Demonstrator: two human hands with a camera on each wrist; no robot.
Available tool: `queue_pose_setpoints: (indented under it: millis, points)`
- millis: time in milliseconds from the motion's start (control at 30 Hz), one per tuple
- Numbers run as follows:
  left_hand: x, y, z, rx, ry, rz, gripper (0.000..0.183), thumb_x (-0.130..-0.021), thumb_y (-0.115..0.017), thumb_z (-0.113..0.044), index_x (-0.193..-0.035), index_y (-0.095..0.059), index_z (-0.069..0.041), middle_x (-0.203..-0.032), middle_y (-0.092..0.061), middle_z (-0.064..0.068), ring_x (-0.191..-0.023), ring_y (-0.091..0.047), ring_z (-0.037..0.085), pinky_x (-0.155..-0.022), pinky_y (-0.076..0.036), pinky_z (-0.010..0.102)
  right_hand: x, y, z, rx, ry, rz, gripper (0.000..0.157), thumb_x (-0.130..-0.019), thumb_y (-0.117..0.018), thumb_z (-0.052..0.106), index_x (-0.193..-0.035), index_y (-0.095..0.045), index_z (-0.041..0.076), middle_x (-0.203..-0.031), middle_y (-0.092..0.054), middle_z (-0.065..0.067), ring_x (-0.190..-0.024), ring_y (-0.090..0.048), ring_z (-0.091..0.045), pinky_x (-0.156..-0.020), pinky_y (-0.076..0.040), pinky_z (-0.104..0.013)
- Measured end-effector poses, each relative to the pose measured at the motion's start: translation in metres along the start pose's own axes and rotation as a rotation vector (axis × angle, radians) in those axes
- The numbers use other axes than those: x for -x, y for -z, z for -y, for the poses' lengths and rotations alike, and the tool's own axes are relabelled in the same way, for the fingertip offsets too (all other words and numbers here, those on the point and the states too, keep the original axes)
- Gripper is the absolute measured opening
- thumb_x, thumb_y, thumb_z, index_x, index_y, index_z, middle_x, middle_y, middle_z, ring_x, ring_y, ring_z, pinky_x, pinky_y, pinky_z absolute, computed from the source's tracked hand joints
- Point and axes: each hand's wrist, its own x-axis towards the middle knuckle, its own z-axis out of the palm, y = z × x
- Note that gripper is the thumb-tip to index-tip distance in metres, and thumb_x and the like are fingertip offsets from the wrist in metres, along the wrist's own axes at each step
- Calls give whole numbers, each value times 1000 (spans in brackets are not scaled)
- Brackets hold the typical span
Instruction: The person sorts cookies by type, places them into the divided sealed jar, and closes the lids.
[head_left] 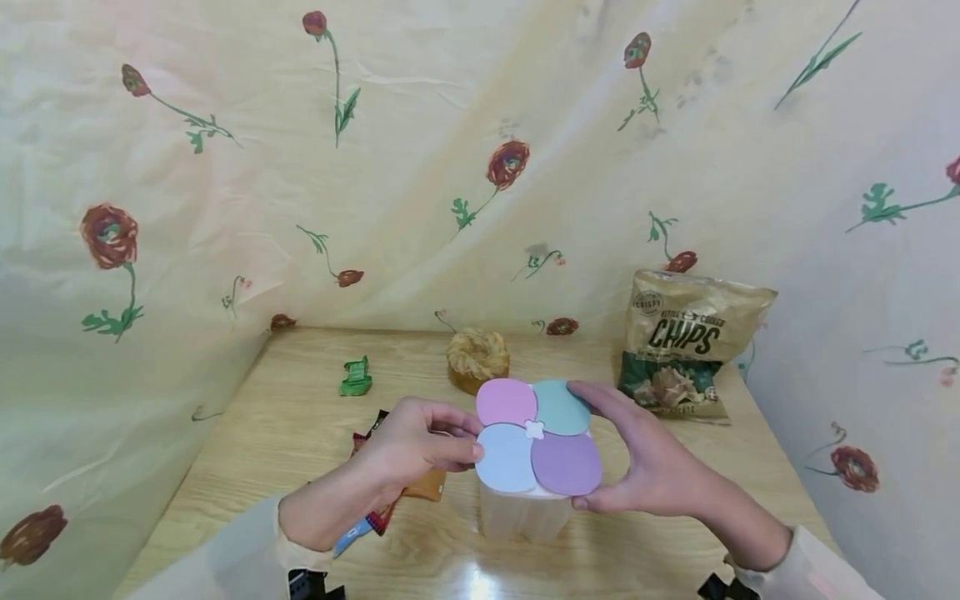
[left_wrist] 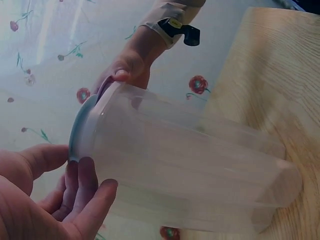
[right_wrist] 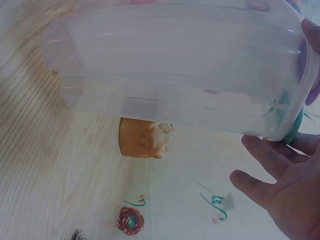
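Observation:
A tall translucent plastic container (head_left: 525, 515) stands upright on the wooden table in front of me. Its lid (head_left: 506, 458) has four rounded petals in pink, teal, light blue and purple, around a small white flower-shaped centre. At the lid's left edge, my left hand (head_left: 416, 442) pinches beside the light blue petal, thumb on top. My right hand (head_left: 656, 458) grips the opposite side, fingers at the teal petal and thumb by the purple one. Both wrist views show the container's clear ribbed wall (left_wrist: 195, 155); no contents can be made out through it.
Behind the container sits a round bread or cake (head_left: 478, 362). A green wrapped snack (head_left: 356, 377) lies at the back left. Several packets, one orange (head_left: 427, 485) and one blue (head_left: 352, 536), are partly hidden by my left arm. A chips bag (head_left: 678, 342) stands back right.

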Motion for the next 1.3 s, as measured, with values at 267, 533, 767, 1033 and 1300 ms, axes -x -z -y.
queue_pose_setpoints:
  millis: [267,533,767,1033,1300]
  points:
    - [0,-1,-2,-19,16,-1,28,-87,-79,-4,-113,-72,5,-95,-69,9,-86,-69,17,-81,-61,34,1,3,3,-21,-1,3,117,-61,-96,52,-156,-40,12,-151,-49,0,-128,-57,-17,-101,-53,-47]
    - [1,-1,-7,37,52,-8,29,-88,-78,-1,-114,-70,9,-96,-73,9,-86,-73,18,-86,-61,39,-2,3,0,-34,17,12,117,-62,-96,52,-156,-39,11,-151,-49,0,-128,-57,-18,-102,-53,-47]
    - [7,-1,-12,31,53,-26,32,-89,-78,-6,-116,-70,9,-97,-75,9,-89,-76,21,-86,-61,39,-2,4,2,-28,-1,26,116,-63,-95,53,-155,-40,11,-151,-48,0,-128,-57,-18,-102,-53,-47]
    - [11,1,-6,-32,-49,20,30,-90,-78,-7,-116,-73,6,-98,-76,7,-92,-73,16,-85,-60,30,4,5,-2,-29,-35,46,120,-66,-94,53,-161,-32,15,-158,-42,-4,-133,-54,-25,-103,-50,-52]
    - [12,8,-3,-118,-137,60,32,-90,-78,-7,-120,-73,3,-111,-75,14,-99,-71,19,-87,-59,28,5,5,-3,-42,-13,76,123,-65,-95,51,-163,-27,19,-165,-34,-8,-144,-44,-32,-107,-45,-58]
